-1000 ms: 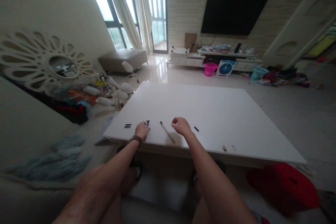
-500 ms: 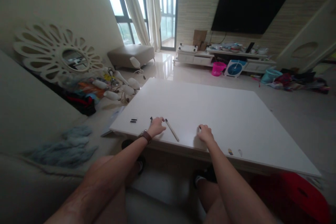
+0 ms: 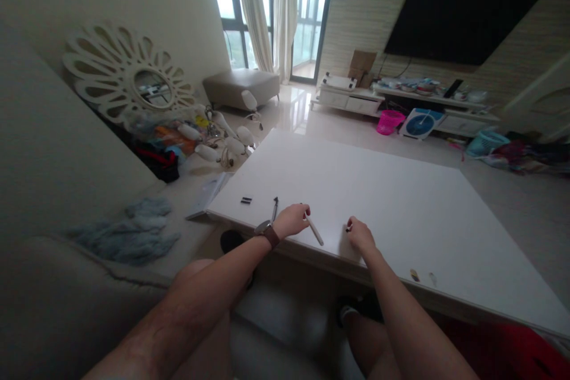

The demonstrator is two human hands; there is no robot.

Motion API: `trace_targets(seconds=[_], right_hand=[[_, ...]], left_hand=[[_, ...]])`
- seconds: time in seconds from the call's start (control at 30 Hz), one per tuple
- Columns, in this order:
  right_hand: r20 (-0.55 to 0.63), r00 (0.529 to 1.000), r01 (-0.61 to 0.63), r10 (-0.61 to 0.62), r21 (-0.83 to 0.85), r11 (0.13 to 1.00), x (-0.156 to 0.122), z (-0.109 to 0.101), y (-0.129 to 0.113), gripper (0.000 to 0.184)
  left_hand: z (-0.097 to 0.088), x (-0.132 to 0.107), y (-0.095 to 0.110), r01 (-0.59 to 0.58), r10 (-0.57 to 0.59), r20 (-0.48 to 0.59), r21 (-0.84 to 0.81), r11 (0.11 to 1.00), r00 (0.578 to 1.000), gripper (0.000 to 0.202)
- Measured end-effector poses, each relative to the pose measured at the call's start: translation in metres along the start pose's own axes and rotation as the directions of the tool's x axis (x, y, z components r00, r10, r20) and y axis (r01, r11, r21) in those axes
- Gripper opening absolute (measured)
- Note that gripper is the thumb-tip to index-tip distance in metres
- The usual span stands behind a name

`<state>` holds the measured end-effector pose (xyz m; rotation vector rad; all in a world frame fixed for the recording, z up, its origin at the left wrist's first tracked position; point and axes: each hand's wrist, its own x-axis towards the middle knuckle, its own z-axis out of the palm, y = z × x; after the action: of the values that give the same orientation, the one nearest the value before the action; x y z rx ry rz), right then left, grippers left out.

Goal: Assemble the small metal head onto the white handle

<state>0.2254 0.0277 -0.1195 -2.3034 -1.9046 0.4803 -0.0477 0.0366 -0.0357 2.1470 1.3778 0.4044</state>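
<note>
Big white table (image 3: 356, 190) takes up most of the view, low and square, sitting on a shiny tiled floor. Behind it there's a black TV (image 3: 472, 12) on the wall over a long white TV stand (image 3: 356, 101), with a pink basket (image 3: 388, 122) and a blue fan (image 3: 421, 124) on the floor in front. Off to the left, a white flower-shaped mirror (image 3: 129, 80) leans on the wall, with a grey ottoman (image 3: 240, 86) further back by the window and a blue-grey cloth (image 3: 129, 234) heaped on the sofa.

Both hands are down at the near edge of the table. The left hand (image 3: 291, 221), with a watch (image 3: 267, 230) on its wrist, has its fingers curled around the top end of a white stick (image 3: 314, 230), which lies slanted on the tabletop between the two hands. The right hand (image 3: 360, 236) rests on the table with its fingertips pinched on a tiny black piece (image 3: 348, 228).

Just left of the left hand lies a thin dark tool (image 3: 275, 209), and further left a pair of small black bits (image 3: 246, 200). Can't tell what any of them are, too small.
</note>
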Motion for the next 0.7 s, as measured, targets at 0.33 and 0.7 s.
trace_targets(seconds=[0.33, 0.7], right_hand=[[-0.038, 0.972, 0.230, -0.230, 0.326, 0.917, -0.001, -0.023, -0.060, 0.021], [-0.203, 0.976, 0.192, -0.080, 0.624, 0.758, -0.007, -0.042, -0.083, 0.028]], left_hand=[[-0.029, 0.006, -0.013, -0.009, 0.002, -0.059, -0.115, 0.993, 0.998, 0.014], [-0.056, 0.009, -0.045, 0.084, -0.127, -0.189, -0.223, 0.971, 0.974, 0.007]])
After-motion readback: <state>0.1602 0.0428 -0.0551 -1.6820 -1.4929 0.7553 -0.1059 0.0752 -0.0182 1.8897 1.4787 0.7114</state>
